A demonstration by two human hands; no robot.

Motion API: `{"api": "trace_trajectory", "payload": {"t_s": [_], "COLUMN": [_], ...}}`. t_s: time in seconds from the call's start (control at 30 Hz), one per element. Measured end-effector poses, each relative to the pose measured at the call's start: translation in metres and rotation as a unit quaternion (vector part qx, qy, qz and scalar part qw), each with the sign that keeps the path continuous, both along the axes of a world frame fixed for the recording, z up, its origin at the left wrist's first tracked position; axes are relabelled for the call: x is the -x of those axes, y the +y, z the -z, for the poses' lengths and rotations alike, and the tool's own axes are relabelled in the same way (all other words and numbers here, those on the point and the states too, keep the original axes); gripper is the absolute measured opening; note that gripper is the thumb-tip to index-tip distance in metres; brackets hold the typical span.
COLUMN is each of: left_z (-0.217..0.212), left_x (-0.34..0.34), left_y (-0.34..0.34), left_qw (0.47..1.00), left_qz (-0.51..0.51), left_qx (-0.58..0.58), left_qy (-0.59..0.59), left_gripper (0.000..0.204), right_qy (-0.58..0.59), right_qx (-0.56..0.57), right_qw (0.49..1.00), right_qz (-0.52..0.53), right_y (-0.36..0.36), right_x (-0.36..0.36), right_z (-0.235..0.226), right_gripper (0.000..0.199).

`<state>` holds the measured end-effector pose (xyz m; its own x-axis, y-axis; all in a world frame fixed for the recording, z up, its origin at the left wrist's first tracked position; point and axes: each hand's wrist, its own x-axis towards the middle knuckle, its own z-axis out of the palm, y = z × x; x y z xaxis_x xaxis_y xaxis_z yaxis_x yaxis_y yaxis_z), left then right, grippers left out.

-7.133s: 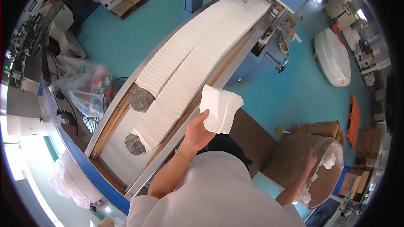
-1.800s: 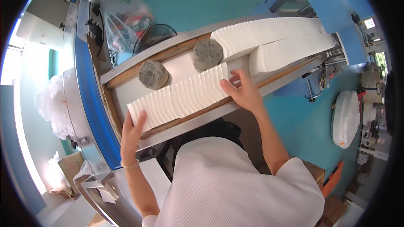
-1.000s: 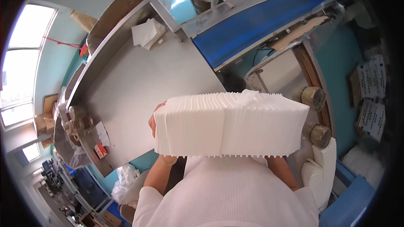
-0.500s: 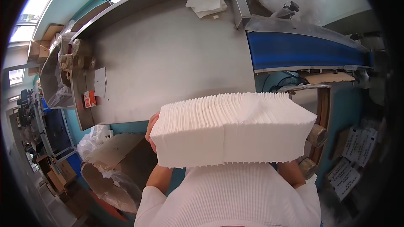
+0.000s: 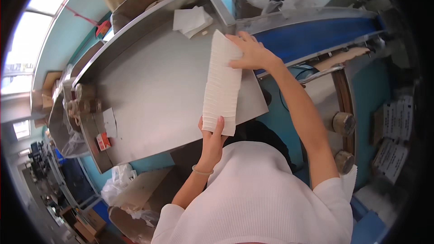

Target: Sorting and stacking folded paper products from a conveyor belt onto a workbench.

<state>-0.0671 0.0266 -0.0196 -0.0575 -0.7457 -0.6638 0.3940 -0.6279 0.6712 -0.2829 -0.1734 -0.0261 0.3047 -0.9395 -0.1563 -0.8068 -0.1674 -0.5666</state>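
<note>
A long stack of white folded paper napkins point(image 5: 221, 83) lies on its side on a steel table point(image 5: 153, 90), near the table's right edge. My left hand point(image 5: 211, 132) presses against the stack's near end. At the far end my right hand point(image 5: 249, 53) is spread flat against the stack. Both hands squeeze the stack between them.
A small loose pile of white napkins point(image 5: 192, 19) lies at the table's far corner. A blue conveyor point(image 5: 316, 36) runs to the right, with round rollers point(image 5: 343, 124) below it. A small red and white box point(image 5: 103, 141) sits at the table's left edge. Clear bags point(image 5: 122, 185) lie on the floor.
The stack, held up in front of me half a second ago, now lies on the steel table. My hands remain pressed on its two ends.
</note>
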Motion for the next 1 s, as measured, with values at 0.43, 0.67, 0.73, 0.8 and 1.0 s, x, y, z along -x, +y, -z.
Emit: {"api": "trace_trajectory", "payload": {"t_s": [0.43, 0.67, 0.73, 0.8, 1.0], "left_z": [0.016, 0.038, 0.038, 0.033, 0.027], "left_x": [-0.001, -0.004, -0.009, -0.007, -0.001], "left_y": [-0.035, -0.048, -0.051, -0.049, -0.046], "left_qw": [0.991, 0.987, 0.987, 0.984, 0.987], "left_qz": [0.128, 0.160, 0.153, 0.169, 0.145], "left_qx": [0.001, -0.035, -0.047, -0.047, -0.070], "left_qy": [0.039, 0.008, -0.009, -0.003, -0.009], "left_gripper": [0.068, 0.078, 0.081, 0.085, 0.089], "right_qy": [0.181, 0.206, 0.246, 0.293, 0.302], "right_qx": [0.217, 0.097, 0.125, 0.139, 0.203], "right_qw": [0.711, 0.593, 0.590, 0.576, 0.569], "right_qz": [0.644, 0.772, 0.759, 0.750, 0.737], "right_y": [0.297, 0.384, 0.411, 0.436, 0.551], "right_x": [0.197, 0.123, 0.117, 0.121, 0.139], "right_z": [0.010, -0.005, -0.010, -0.029, -0.013], "right_gripper": [0.062, 0.088, 0.079, 0.062, 0.028]}}
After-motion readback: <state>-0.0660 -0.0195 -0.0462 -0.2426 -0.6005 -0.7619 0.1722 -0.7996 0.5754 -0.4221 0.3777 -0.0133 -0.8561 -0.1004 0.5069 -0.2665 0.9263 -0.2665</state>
